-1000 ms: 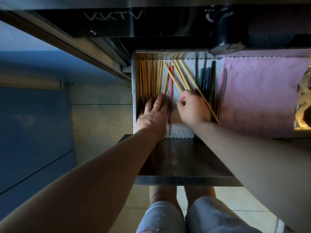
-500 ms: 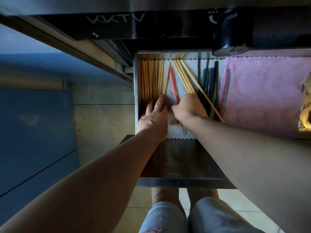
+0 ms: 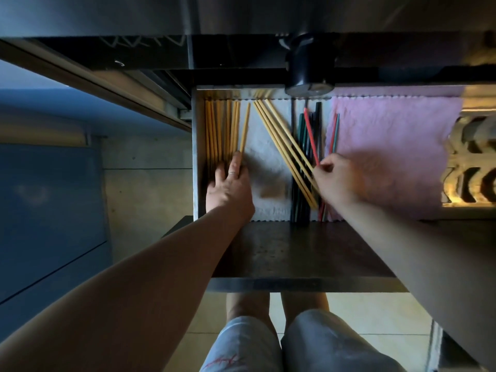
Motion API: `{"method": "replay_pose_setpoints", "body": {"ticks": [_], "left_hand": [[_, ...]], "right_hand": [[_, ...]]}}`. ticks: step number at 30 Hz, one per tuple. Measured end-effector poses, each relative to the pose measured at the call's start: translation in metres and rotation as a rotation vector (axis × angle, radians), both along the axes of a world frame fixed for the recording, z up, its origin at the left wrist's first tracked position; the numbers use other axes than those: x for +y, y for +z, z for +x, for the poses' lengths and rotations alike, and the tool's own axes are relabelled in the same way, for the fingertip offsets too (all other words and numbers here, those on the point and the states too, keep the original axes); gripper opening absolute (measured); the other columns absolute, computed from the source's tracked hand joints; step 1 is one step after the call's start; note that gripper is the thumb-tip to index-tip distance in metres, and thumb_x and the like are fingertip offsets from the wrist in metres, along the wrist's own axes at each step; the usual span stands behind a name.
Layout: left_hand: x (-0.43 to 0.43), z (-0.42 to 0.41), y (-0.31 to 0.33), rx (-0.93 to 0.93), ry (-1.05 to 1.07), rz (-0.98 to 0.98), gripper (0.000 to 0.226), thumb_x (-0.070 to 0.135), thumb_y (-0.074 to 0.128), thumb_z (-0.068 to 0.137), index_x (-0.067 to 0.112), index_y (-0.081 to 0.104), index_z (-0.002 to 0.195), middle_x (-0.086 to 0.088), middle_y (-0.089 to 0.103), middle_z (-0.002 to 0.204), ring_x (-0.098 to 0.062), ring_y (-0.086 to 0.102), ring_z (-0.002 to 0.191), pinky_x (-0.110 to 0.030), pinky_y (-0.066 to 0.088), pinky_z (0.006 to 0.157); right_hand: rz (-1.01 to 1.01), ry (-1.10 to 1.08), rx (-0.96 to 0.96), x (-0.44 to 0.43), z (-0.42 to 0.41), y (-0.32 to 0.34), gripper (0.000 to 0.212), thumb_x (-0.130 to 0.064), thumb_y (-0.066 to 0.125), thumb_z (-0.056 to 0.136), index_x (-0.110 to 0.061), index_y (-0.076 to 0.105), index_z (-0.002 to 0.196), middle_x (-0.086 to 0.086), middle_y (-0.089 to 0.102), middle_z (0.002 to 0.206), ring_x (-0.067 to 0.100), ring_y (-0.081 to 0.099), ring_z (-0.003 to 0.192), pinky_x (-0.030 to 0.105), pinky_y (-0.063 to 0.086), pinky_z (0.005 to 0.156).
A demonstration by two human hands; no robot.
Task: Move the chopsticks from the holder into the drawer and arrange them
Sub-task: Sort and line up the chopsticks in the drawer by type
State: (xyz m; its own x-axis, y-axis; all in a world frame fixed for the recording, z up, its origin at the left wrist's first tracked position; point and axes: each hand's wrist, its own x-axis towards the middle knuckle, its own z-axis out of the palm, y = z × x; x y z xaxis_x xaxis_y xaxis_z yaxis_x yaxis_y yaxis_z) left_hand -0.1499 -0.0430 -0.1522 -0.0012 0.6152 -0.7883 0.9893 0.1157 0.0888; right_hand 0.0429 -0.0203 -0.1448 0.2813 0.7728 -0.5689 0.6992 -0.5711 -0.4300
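Inside, the drawer (image 3: pixel 198 157) holds yellow and seemingly dark-green chopsticks (image 3: pixel 218 130).

We see both forearms bare, right down to the left hand (image 3: pixel 228 189) and the right hand (image 3: pixel 335 181). A thin silvery ring (image 3: pixel 233 172) circles one of the left hand's fingers (image 3: pixel 236 163). Lower down we make out pale grey-blue shorts (image 3: pixel 316 345), a scrawl of red stitching (image 3: pixel 222 362) on the left leg, and bare legs (image 3: pixel 247 304) beyond the hems.

Nothing legible here: pale lettering on the dark panel (image 3: pixel 150 53) is smeared, and the red marks on the shorts (image 3: pixel 241 350) are unclear.
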Motion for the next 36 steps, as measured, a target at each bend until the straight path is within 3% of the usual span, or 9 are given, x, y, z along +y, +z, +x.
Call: {"method": "replay_pose_setpoints", "body": {"ticks": [5, 7, 11, 14, 18, 21, 27, 31, 36], "left_hand": [[-0.005, 0.006, -0.004, 0.005, 0.05, 0.013, 0.084, 0.009, 0.049, 0.089, 0.029, 0.003, 0.156, 0.013, -0.028, 0.158, -0.029, 0.002, 0.147, -0.048, 0.027, 0.114], [-0.007, 0.006, -0.004, 0.009, 0.052, 0.006, 0.084, 0.01, 0.05, 0.09, 0.028, 0.003, 0.156, 0.013, -0.029, 0.158, -0.029, 0.001, 0.147, -0.048, 0.026, 0.114], [-0.007, 0.004, -0.002, -0.002, 0.055, 0.01, 0.082, 0.011, 0.05, 0.089, 0.029, 0.007, 0.156, 0.014, -0.027, 0.159, -0.03, 0.003, 0.147, -0.049, 0.028, 0.114], [-0.005, 0.003, -0.001, -0.007, 0.062, 0.008, 0.08, 0.009, 0.049, 0.088, 0.029, 0.011, 0.156, 0.015, -0.025, 0.159, -0.029, 0.006, 0.147, -0.049, 0.03, 0.113], [-0.003, 0.0, 0.0, -0.012, 0.064, -0.007, 0.08, 0.009, 0.05, 0.09, 0.03, 0.01, 0.156, 0.017, -0.026, 0.158, -0.028, 0.005, 0.147, -0.048, 0.031, 0.111], [-0.004, -0.003, -0.001, -0.02, 0.064, -0.013, 0.081, 0.009, 0.051, 0.091, 0.03, 0.007, 0.156, 0.018, -0.026, 0.158, -0.028, 0.004, 0.148, -0.049, 0.031, 0.11], [-0.002, -0.01, 0.001, -0.042, 0.115, -0.031, 0.08, 0.005, 0.043, 0.094, 0.028, -0.001, 0.157, 0.018, -0.029, 0.157, -0.026, 0.005, 0.148, -0.049, 0.03, 0.112], [-0.003, -0.015, -0.003, -0.077, 0.118, -0.033, 0.083, 0.002, 0.039, 0.094, 0.025, -0.013, 0.155, 0.014, -0.037, 0.154, -0.025, 0.007, 0.149, -0.046, 0.026, 0.115], [-0.002, -0.014, -0.005, -0.056, 0.101, -0.096, 0.084, 0.003, 0.041, 0.095, 0.015, -0.02, 0.152, 0.0, -0.038, 0.154, -0.025, 0.001, 0.15, -0.044, 0.019, 0.118]], "right_hand": [[0.012, -0.011, -0.102, 0.007, 0.011, -0.022, 0.017, -0.01, 0.062, 0.084, -0.006, 0.062, 0.101, 0.017, 0.066, 0.104, 0.031, 0.064, 0.093, 0.026, 0.044, 0.073], [0.074, 0.097, -0.081, 0.009, 0.003, -0.022, 0.021, -0.01, 0.063, 0.082, -0.01, 0.06, 0.103, 0.017, 0.063, 0.106, 0.034, 0.064, 0.093, 0.034, 0.052, 0.078], [0.025, 0.367, -0.098, 0.017, -0.02, -0.021, 0.03, -0.017, 0.063, 0.083, -0.011, 0.06, 0.113, 0.013, 0.055, 0.122, 0.034, 0.058, 0.108, 0.04, 0.051, 0.089], [-0.044, 0.474, -0.238, 0.022, -0.031, -0.02, 0.034, -0.029, 0.062, 0.087, -0.012, 0.054, 0.115, 0.011, 0.053, 0.124, 0.036, 0.056, 0.112, 0.046, 0.05, 0.085], [-0.043, 0.475, -0.335, 0.028, -0.045, -0.018, 0.034, -0.034, 0.06, 0.089, -0.011, 0.052, 0.113, 0.011, 0.061, 0.118, 0.034, 0.059, 0.11, 0.036, 0.041, 0.071], [-0.066, 0.465, -0.288, 0.029, -0.059, -0.017, 0.021, -0.031, 0.059, 0.089, -0.014, 0.059, 0.103, 0.01, 0.068, 0.103, 0.033, 0.065, 0.096, 0.032, 0.041, 0.066], [-0.218, 0.425, -0.099, 0.024, -0.074, -0.013, 0.016, -0.024, 0.054, 0.088, -0.015, 0.068, 0.091, 0.006, 0.067, 0.092, 0.03, 0.066, 0.087, 0.029, 0.049, 0.068], [-0.196, 0.26, 0.028, 0.024, -0.076, -0.008, 0.022, -0.021, 0.053, 0.092, -0.012, 0.068, 0.105, 0.009, 0.069, 0.109, 0.028, 0.064, 0.1, 0.03, 0.052, 0.084], [-0.209, 0.244, 0.12, 0.025, -0.09, -0.005, 0.025, -0.013, 0.05, 0.093, -0.004, 0.066, 0.11, 0.012, 0.068, 0.112, 0.026, 0.063, 0.103, 0.028, 0.049, 0.085]]}}
